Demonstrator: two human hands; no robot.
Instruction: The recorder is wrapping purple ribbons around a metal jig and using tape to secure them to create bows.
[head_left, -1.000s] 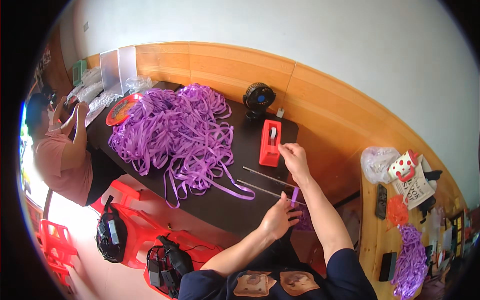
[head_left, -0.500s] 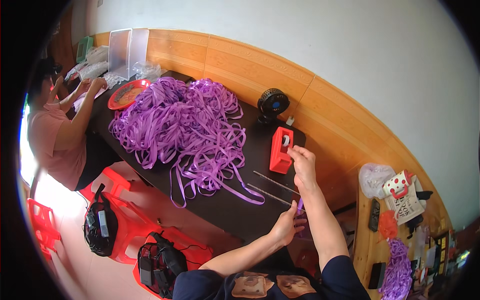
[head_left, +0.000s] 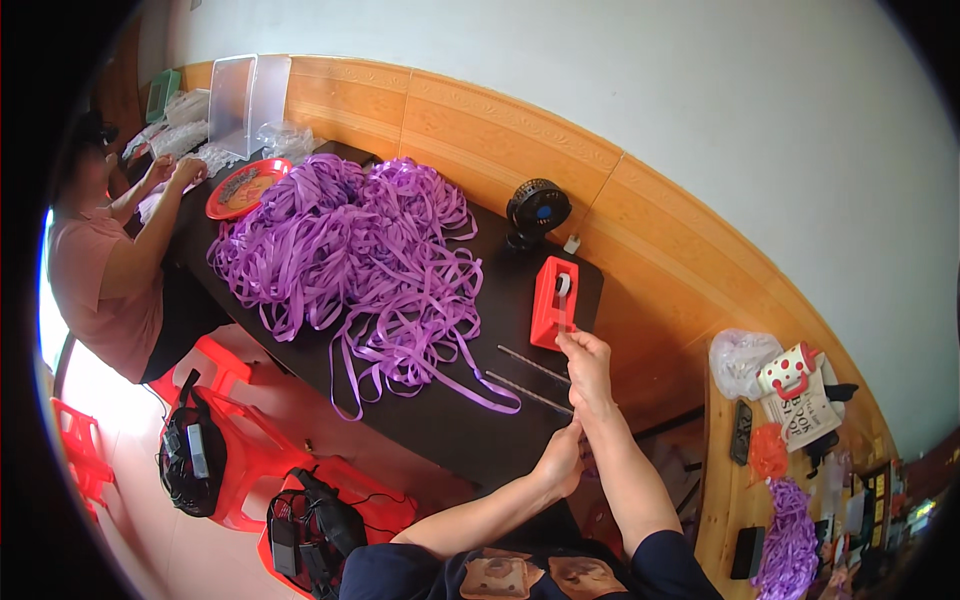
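A red tape dispenser (head_left: 546,328) stands near the right end of the dark table, with a roll of clear tape in it. My right hand (head_left: 588,375) is closed in a pinch at its near end, on a strip of tape (head_left: 562,316) drawn from the roll. Below it, close to my right wrist, my left hand (head_left: 560,464) is closed, its fingers mostly hidden; a bit of purple ribbon shows beside it. Two thin metal rods (head_left: 528,391) stick out over the table beside my hands. A big heap of purple ribbon (head_left: 345,240) lies left of them.
A black fan (head_left: 538,207) stands by the wall. A red plate (head_left: 225,205) lies beyond the heap, near a co-worker (head_left: 110,260) seated at left. Red stools (head_left: 245,440) hold black bags. A wooden table (head_left: 720,500) at right bears a dotted mug (head_left: 785,370) and more ribbon.
My right hand has come down and toward me from the tape roll, and a strip of tape now stretches to it. My left hand has shifted slightly left, closer under the right wrist.
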